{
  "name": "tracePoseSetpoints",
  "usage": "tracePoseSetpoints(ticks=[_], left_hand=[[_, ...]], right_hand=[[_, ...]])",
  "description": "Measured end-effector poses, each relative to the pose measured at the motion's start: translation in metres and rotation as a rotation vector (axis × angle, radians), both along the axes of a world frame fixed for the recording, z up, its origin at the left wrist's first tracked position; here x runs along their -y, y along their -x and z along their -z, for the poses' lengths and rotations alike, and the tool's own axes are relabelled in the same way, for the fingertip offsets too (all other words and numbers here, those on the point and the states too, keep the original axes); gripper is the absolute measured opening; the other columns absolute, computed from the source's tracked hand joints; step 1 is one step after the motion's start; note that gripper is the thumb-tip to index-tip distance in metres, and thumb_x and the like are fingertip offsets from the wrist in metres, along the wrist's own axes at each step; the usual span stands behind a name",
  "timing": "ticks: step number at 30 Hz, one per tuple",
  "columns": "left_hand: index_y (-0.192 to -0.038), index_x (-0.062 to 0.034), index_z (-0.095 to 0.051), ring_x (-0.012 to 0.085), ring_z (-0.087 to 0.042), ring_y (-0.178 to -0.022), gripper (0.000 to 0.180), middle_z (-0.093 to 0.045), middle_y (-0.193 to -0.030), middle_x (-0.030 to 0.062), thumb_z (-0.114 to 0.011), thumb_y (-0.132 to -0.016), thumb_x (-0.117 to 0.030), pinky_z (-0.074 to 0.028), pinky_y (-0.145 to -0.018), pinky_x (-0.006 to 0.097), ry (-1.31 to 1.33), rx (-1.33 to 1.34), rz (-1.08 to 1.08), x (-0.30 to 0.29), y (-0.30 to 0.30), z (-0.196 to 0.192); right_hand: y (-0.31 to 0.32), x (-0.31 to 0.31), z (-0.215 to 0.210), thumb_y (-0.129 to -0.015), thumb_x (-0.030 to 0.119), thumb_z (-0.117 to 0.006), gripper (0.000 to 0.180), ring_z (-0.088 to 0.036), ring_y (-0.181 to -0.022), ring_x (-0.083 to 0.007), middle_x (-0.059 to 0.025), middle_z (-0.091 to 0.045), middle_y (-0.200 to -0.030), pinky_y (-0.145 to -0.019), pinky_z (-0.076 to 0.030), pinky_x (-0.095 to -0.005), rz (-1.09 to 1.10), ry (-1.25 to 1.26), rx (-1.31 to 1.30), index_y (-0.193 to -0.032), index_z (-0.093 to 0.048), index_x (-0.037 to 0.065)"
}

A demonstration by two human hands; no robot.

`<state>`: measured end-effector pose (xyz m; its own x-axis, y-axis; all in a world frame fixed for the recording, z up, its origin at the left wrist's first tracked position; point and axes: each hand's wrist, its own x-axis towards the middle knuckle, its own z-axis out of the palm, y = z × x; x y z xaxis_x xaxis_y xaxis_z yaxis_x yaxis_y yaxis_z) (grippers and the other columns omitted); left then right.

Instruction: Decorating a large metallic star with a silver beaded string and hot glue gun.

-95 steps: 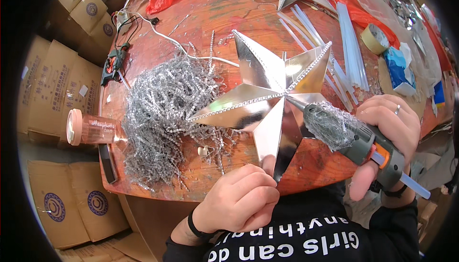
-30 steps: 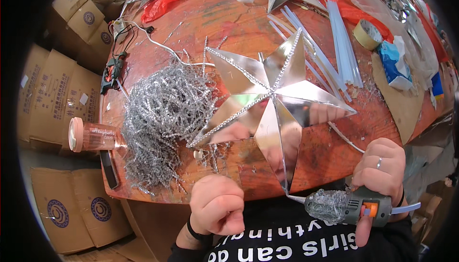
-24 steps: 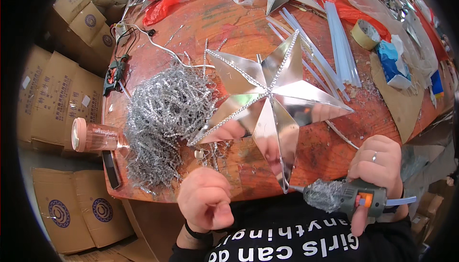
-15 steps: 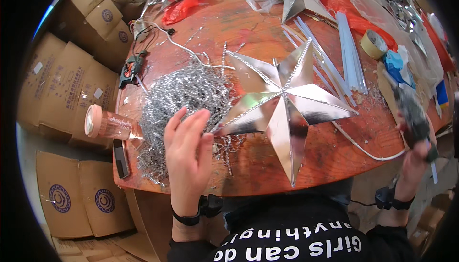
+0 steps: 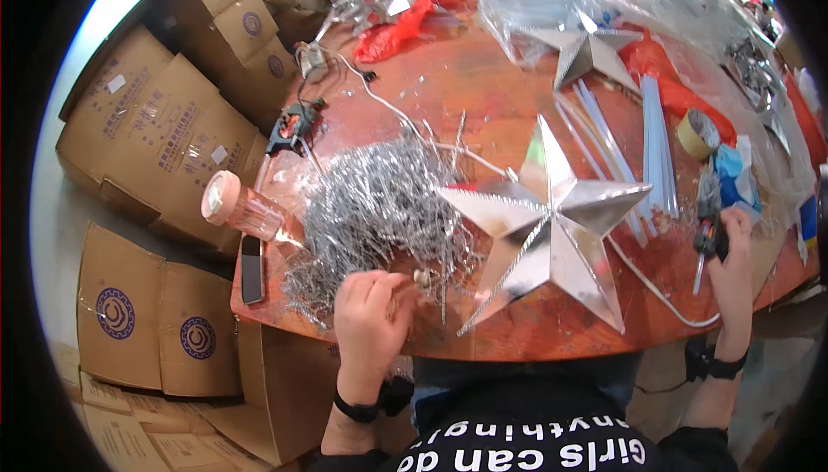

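Observation:
A shiny silver star with bead-like trim along some ridges lies near the table's front edge. Left of it is a tangled heap of silver trim strands. My left hand is at the heap's front edge, its fingers curled together; whatever they may pinch is too small to make out. A small pale object shows by the fingertips. At the right, my right hand closes round the handle of a dark glue gun, whose clear glue stick points toward me. The gun is at the tabletop beside a blue-and-white packet.
Glue sticks, a tape roll and a second silver star lie farther back. Another glue gun, a pink-lidded jar and a phone line the left edge. A white cord curves round the star. Cardboard boxes stand left.
My left hand has gone from spread fingers to curled ones, lower at the heap. My right hand has brought the glue gun inward beside the packet. The near star has turned. The whole view has shifted.

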<state>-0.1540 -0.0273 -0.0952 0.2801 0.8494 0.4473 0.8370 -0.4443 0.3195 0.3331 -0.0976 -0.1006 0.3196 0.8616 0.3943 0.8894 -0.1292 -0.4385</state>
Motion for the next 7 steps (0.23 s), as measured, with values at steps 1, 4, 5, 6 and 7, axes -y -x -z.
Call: tracePoseSetpoints(ticks=[1,4,5,6,7], left_hand=[[-0.096,-0.0054,-0.068,0.0305,-0.061,-0.091,0.021,-0.065,-0.092,0.0079,-0.078,-0.083,-0.018,-0.049,-0.082,0.041,0.061,-0.004,-0.047,0.003,-0.001,0.002],[-0.098,-0.0054,-0.066,0.03,-0.061,-0.089,0.025,-0.065,-0.091,0.0084,-0.08,-0.082,-0.019,-0.049,-0.08,0.041,0.074,0.039,-0.102,0.003,-0.011,0.011],[-0.098,-0.0062,-0.066,0.0299,-0.061,-0.089,0.025,-0.065,-0.09,0.0087,-0.081,-0.081,-0.018,-0.049,-0.08,0.041,0.081,0.043,-0.111,0.003,-0.013,0.014],[-0.098,-0.0069,-0.066,0.0298,-0.061,-0.089,0.026,-0.065,-0.089,0.0089,-0.081,-0.08,-0.017,-0.049,-0.079,0.042,0.106,0.04,-0.122,0.004,-0.012,0.017],[-0.098,-0.0069,-0.066,0.0298,-0.061,-0.089,0.026,-0.065,-0.089,0.0089,-0.081,-0.08,-0.017,-0.049,-0.079,0.042,0.096,0.04,-0.116,0.005,-0.011,0.02]], right_hand=[[0.006,-0.002,0.0,-0.077,-0.009,-0.062,0.046,-0.051,-0.123,-0.0396,-0.0207,-0.047,-0.133,-0.107,-0.04,-0.0396,0.001,0.007,-0.027,-0.122,-0.053,-0.005],[0.02,-0.003,-0.009,-0.077,-0.009,-0.063,0.045,-0.051,-0.122,-0.0395,-0.0205,-0.043,-0.134,-0.107,-0.041,-0.0411,-0.091,0.083,-0.096,-0.12,-0.053,-0.003],[0.02,-0.006,-0.012,-0.077,-0.007,-0.064,0.046,-0.05,-0.122,-0.0378,-0.0187,-0.044,-0.134,-0.106,-0.041,-0.0405,-0.148,0.112,-0.06,-0.121,-0.053,-0.002],[0.022,-0.006,-0.013,-0.078,-0.005,-0.065,0.046,-0.05,-0.122,-0.0361,-0.017,-0.044,-0.133,-0.105,-0.041,-0.0398,-0.203,0.149,-0.029,-0.122,-0.052,-0.001],[0.023,-0.005,-0.014,-0.079,-0.003,-0.067,0.047,-0.05,-0.122,-0.0344,-0.0152,-0.044,-0.133,-0.104,-0.041,-0.0392,-0.255,0.185,-0.016,-0.123,-0.052,0.0]])
